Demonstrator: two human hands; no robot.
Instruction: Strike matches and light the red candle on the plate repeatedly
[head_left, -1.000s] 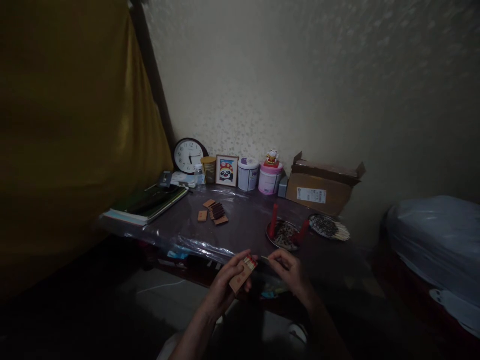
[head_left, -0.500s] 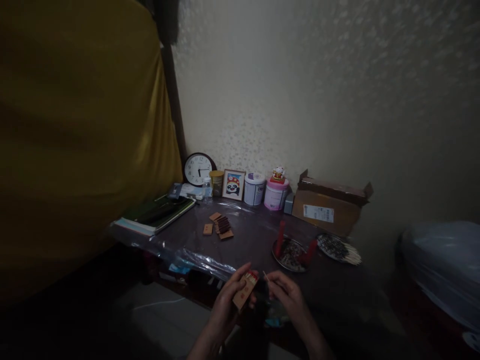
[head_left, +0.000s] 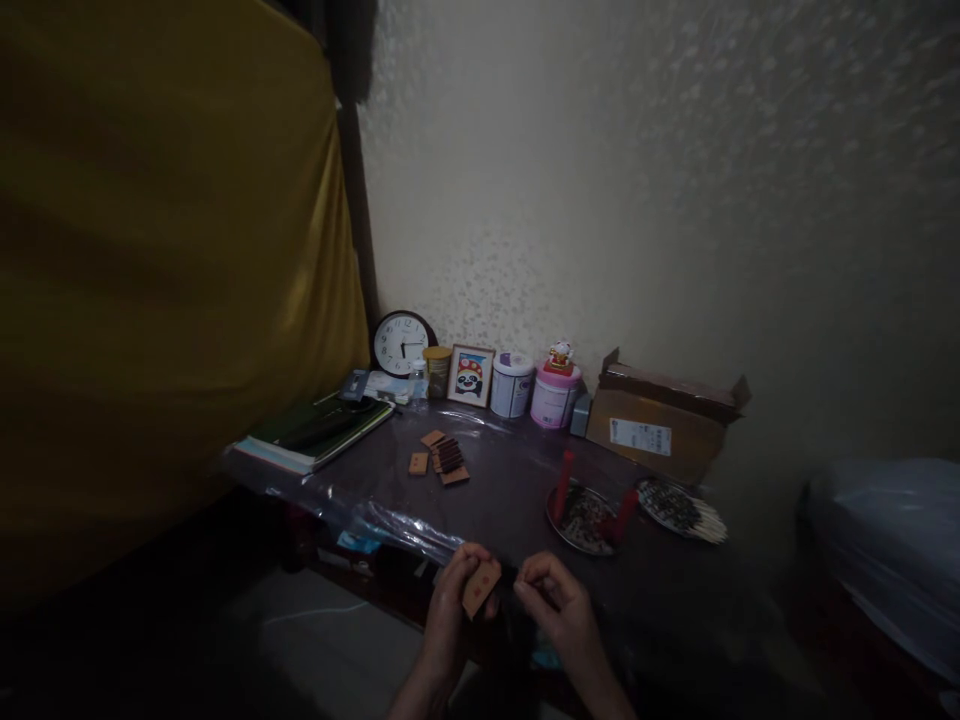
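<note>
At the near edge of the dark counter (head_left: pixel 495 490), the left hand (head_left: pixel 447 604) wraps its fingers around the matchbox (head_left: pixel 481 592), while the right hand (head_left: pixel 561 600) hangs just apart to its right (too dim to tell whether those fingertips quite meet or pinch anything). The matchbox's long axis slants up and rightward in view; its face looks tan, printed in red.

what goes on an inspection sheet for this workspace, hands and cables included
Surface: dark tabletop under clear plastic sheeting
Things in hand: small brown cardboard matchbox with red marks
Clutter: brown cardboard matchbox pile; two red cylindrical candles, one near upright, one leaning; pale wooden matchsticks
Hands: left hand grips the matchbox; right hand pinched beside it, contents too dim to tell
Cables: thin white floor line, possibly a cord
Surroundings: yellow fabric curtain left, pale patterned wall behind
</note>
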